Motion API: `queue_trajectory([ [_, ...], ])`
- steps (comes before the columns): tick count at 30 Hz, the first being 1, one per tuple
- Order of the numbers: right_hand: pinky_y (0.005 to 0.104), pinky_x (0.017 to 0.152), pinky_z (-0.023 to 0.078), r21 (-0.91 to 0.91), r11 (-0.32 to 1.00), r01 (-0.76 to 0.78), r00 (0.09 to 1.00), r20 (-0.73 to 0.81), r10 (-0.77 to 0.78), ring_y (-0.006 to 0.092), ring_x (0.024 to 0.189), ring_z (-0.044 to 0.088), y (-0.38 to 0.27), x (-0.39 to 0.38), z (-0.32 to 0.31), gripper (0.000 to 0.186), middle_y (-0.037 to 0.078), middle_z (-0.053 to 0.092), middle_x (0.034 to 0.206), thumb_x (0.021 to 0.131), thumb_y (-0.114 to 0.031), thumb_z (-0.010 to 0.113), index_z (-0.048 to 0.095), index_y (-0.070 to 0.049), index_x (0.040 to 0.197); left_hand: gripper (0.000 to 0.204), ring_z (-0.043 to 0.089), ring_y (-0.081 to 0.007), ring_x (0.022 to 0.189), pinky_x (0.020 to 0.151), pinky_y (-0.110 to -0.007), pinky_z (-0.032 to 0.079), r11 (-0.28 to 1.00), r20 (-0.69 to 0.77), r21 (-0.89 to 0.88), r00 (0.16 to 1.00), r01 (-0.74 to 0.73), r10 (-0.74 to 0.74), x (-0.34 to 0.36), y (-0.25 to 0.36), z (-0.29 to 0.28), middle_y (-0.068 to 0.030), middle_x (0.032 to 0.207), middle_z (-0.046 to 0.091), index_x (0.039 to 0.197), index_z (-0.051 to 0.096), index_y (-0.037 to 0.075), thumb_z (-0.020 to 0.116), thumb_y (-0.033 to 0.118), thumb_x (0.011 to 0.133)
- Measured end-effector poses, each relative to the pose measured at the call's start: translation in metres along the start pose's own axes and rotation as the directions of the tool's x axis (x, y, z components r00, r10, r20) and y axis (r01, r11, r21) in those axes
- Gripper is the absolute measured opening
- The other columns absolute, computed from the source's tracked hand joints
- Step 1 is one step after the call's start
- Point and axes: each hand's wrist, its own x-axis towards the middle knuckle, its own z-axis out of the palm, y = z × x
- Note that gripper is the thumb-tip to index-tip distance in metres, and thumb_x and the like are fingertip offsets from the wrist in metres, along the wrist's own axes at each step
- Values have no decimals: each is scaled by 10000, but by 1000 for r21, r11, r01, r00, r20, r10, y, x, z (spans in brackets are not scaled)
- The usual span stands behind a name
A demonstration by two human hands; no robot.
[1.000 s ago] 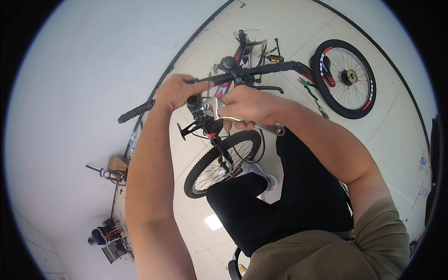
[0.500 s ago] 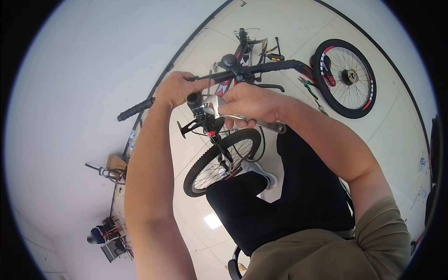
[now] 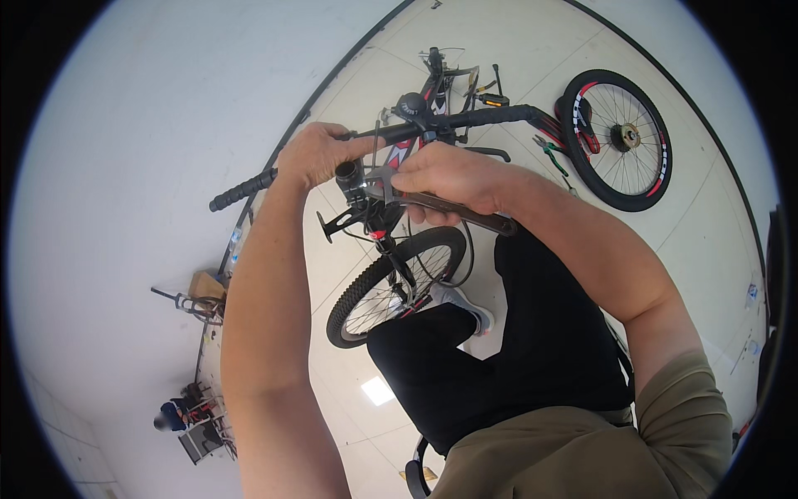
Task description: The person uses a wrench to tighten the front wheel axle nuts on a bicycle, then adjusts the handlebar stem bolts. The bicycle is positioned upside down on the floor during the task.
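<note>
The black handlebar [image 3: 490, 116] lies across the bicycle, with my left hand [image 3: 324, 156] wrapped round it left of the shifter. In my right hand [image 3: 449, 179] is a silver adjustable wrench [image 3: 499, 223], its jaw against the black fitting just beside the upright tube [image 3: 349, 180] at the top of the fork. The front wheel [image 3: 357, 308] is below the fork, near my foot in a light shoe [image 3: 461, 303]. The red, white and black frame [image 3: 435, 71] extends away behind the handlebar.
A loose wheel [image 3: 582, 179] lies at the upper right, with green-handled pliers [image 3: 550, 154] beside it. A person in dark clothing [image 3: 174, 416] is at the lower left by a chair [image 3: 201, 441]. A cardboard box [image 3: 208, 287] and bicycle parts sit along the left wall.
Both my hands have moved slightly upward with the handlebar and wrench, and the wrench has tilted a little. Both grips look unchanged.
</note>
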Motion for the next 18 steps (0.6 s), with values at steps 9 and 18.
queue_trajectory([
  [9, 245, 395, 376, 221, 968, -118, 986, 141, 88, 82, 509, 505, 6, 5, -7, 305, 73, 637, 779, 1083, -264, 524, 604, 14, 986, 677, 614, -157, 653, 667, -322, 484, 998, -34, -63, 999, -20, 18, 2, -3, 2, -25, 662, 649, 782, 770, 69, 830, 731, 655],
  [18, 243, 379, 378, -5, 1000, 7, 1000, 17, -7, 77, 508, 527, 4, -2, -1, 247, 99, 658, 794, 1019, -192, 586, 612, 52, 987, 687, 691, -188, 817, 793, -348, 510, 1000, 10, -30, 1000, -4, 4, 4, -3, 2, -27, 772, 726, 815, 795, 133, 744, 799, 653],
])
